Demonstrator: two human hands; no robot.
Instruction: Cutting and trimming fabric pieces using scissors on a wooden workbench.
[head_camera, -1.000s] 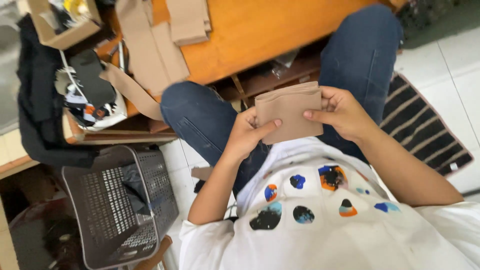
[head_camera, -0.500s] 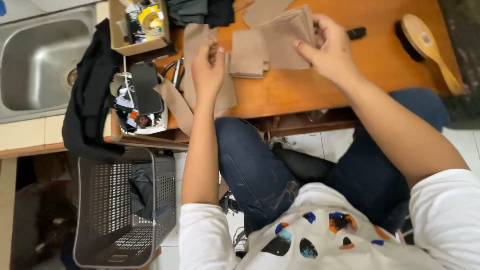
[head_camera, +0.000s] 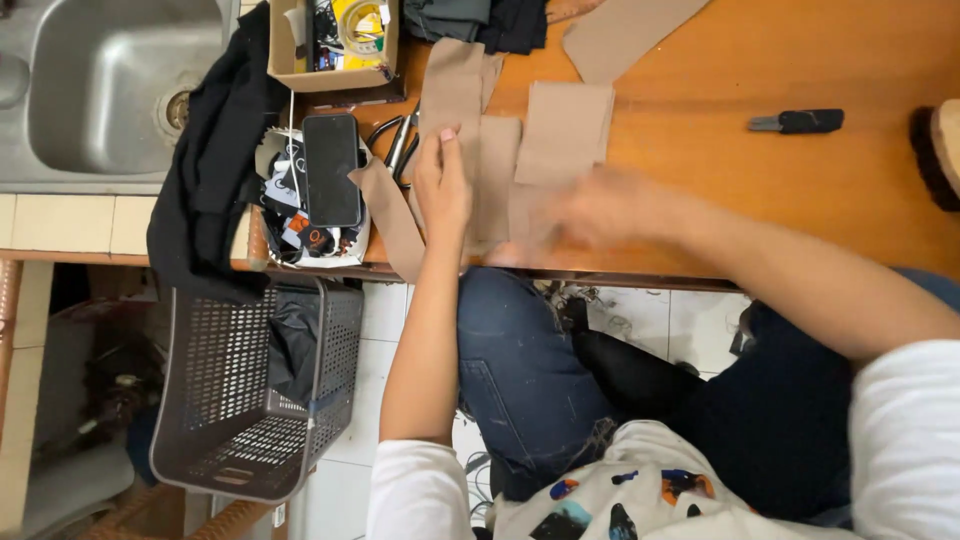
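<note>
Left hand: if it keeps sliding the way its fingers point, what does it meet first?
The left hand lies flat on tan fabric pieces, fingers pointing to the far table edge. Going on, it would ride up the long tan strip, then probably reach the dark cloth. Depth is unclear.

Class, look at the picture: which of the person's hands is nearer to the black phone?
Left. The left hand rests flat on the tan fabric pieces, just right of the black phone. The right hand, blurred, lies farther right over the fabric.
</note>
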